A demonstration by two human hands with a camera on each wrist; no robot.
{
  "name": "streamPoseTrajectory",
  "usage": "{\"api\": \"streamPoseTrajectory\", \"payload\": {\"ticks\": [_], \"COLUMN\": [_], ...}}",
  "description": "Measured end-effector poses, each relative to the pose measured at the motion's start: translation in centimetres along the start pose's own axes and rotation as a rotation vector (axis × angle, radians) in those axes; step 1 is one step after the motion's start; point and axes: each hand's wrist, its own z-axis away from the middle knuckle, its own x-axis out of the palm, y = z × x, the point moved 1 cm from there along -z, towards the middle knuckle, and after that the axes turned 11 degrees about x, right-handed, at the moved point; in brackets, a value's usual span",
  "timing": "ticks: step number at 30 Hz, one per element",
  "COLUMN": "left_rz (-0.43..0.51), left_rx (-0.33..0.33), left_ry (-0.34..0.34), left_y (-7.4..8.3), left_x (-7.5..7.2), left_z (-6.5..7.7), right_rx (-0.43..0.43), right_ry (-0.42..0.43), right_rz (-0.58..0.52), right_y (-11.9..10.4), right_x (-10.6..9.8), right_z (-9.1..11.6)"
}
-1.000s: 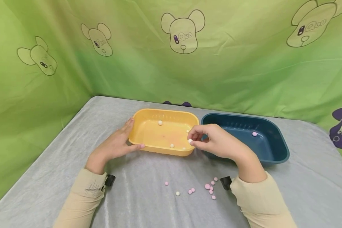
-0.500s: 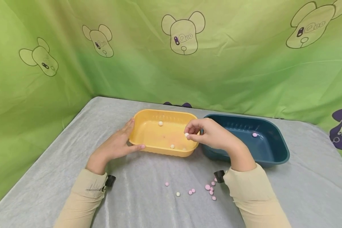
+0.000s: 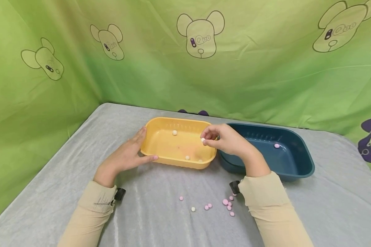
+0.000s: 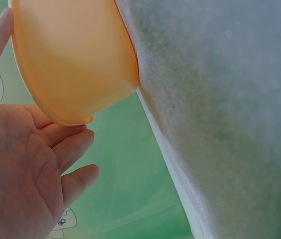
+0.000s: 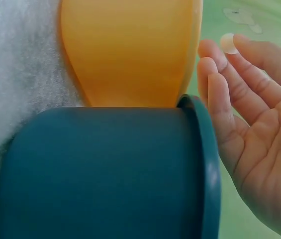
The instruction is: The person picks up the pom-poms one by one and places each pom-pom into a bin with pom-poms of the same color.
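Note:
My left hand [image 3: 125, 156] rests against the left end of the yellow bin [image 3: 165, 160], fingers along its side and thumb on the front rim. In the left wrist view, fairly straight fingers touch the yellow rim [image 4: 31, 94]. Between right thumb and fingertips, my right hand [image 3: 228, 139] pinches a small white ball [image 3: 203, 140] above the bin's right end. The right wrist view shows this white ball [image 5: 228, 44] at the fingertips, higher than both rims. White balls lie inside the yellow bin, one near the back [image 3: 174, 132] and one near the front [image 3: 187, 157].
A dark blue bin [image 3: 296, 164] stands right of the yellow one, with a pink ball [image 3: 276, 145] inside. Several small pink balls [image 3: 225, 202] and a pale ball [image 3: 193, 209] lie on the grey cloth [image 3: 154, 212]. A green printed curtain [image 3: 148, 75] hangs behind.
My right hand has moved slightly back and left over the yellow bin, still pinching the white ball. The left hand and both bins have stayed in place.

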Motion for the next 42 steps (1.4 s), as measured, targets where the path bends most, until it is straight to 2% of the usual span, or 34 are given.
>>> {"api": "streamPoseTrajectory", "payload": {"ticks": [10, 24, 32, 42], "left_rz": [-0.002, 0.001, 0.003, 0.004], "left_rx": [0.001, -0.005, -0.006, -0.005], "left_ry": [-0.002, -0.014, -0.013, -0.013], "left_y": [0.0, 0.1, 0.0, 0.0], "left_x": [0.0, 0.2, 0.2, -0.1], "left_z": [0.0, 0.1, 0.1, 0.0], "right_rx": [0.039, 0.062, 0.065, 0.065], "right_ry": [0.016, 0.024, 0.060, 0.104], "right_rz": [0.028, 0.041, 0.065, 0.075], "right_y": [-0.2, 0.1, 0.4, -0.4], "right_x": [-0.3, 0.0, -0.2, -0.9], "right_z": [-0.4, 0.5, 1.6, 3.9]}}
